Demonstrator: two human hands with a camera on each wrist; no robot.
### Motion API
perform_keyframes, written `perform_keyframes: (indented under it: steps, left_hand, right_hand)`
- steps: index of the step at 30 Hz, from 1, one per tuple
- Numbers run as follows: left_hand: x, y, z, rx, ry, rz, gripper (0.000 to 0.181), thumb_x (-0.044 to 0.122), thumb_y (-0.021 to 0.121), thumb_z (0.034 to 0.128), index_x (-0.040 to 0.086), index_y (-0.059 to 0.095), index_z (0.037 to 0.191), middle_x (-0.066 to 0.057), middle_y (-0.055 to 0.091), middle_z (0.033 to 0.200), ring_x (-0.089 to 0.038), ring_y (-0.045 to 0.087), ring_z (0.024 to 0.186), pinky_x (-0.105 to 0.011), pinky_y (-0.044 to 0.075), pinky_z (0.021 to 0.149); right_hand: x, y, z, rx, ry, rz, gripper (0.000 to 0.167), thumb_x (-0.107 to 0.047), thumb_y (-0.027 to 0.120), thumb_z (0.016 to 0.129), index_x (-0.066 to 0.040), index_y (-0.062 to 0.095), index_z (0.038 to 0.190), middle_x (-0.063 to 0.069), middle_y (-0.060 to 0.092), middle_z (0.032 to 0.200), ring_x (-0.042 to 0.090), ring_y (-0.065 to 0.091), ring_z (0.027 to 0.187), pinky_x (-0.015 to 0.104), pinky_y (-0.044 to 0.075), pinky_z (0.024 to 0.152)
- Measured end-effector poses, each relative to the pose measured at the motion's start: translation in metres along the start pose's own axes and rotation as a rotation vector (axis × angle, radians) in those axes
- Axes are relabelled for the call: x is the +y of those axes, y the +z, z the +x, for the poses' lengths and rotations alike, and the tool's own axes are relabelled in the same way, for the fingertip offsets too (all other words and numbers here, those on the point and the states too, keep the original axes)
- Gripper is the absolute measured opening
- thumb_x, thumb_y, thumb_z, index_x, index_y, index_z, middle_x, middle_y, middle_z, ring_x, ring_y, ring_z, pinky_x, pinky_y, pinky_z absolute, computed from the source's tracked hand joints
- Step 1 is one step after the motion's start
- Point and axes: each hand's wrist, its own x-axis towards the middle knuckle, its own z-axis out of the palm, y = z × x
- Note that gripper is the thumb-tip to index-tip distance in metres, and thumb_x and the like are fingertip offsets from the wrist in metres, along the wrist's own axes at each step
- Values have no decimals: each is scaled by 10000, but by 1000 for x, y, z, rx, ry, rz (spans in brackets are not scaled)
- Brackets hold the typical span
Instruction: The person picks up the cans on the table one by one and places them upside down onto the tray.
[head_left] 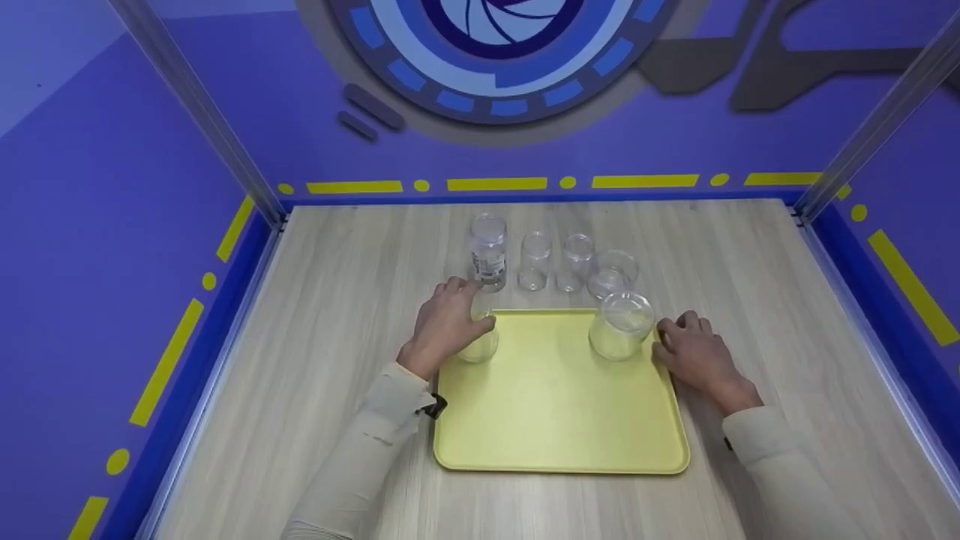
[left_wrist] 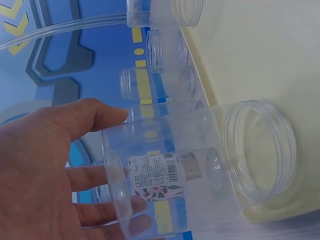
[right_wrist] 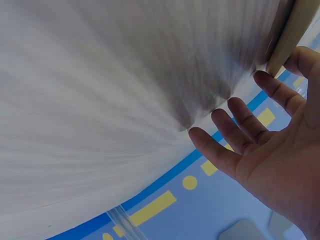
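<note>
Left hand on one jar, a second on the tray

The left hand (head_left: 450, 322) is closed about a clear jar (head_left: 480, 349), thumb opposite fingers; this jar is mouth down at the far left corner of the yellow tray (head_left: 555, 420); the right hand (head_left: 697, 356) grips no jar, its loosely bent fingers beside the tray's right edge. The work looks partway along: a wide jar (head_left: 621, 330) stands on the tray, well right of the grip; beyond the grip, off the tray, are a tall jar (head_left: 489, 238), two slim jars (head_left: 535, 262) and a squat jar (head_left: 615, 274); whether these four are left to handle cannot be told. The left wrist view alone shows the held jar's threaded mouth (left_wrist: 260, 150) below the grip, though not clearly whether it touches the tray; the right wrist view alone shows fingertips (right_wrist: 197, 135) meeting the table (right_wrist: 90, 115).
</note>
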Motion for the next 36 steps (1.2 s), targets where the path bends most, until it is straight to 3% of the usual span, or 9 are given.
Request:
perform_keyframes:
  steps: [30, 36]
  left_hand:
    - [2, 9, -1, 13, 18, 26, 650, 368, 776, 909, 93, 621, 1477, -194, 587, 1436, -380, 558, 1306, -547, 593, 854]
    - [2, 7, 2, 29, 23, 26, 675, 429, 784, 917, 74, 622, 1468, -182, 596, 1428, -368, 552, 1307, -532, 576, 915]
  right_hand:
    - [2, 3, 0, 12, -4, -12, 355, -250, 610, 1044, 10, 609, 1285, 304, 489, 1185, 528, 514, 1083, 708, 488, 779]
    - [2, 2, 0, 18, -12, 6, 338, -243, 619, 1046, -2, 615, 1284, 292, 499, 1174, 521, 511, 1082, 712, 487, 773]
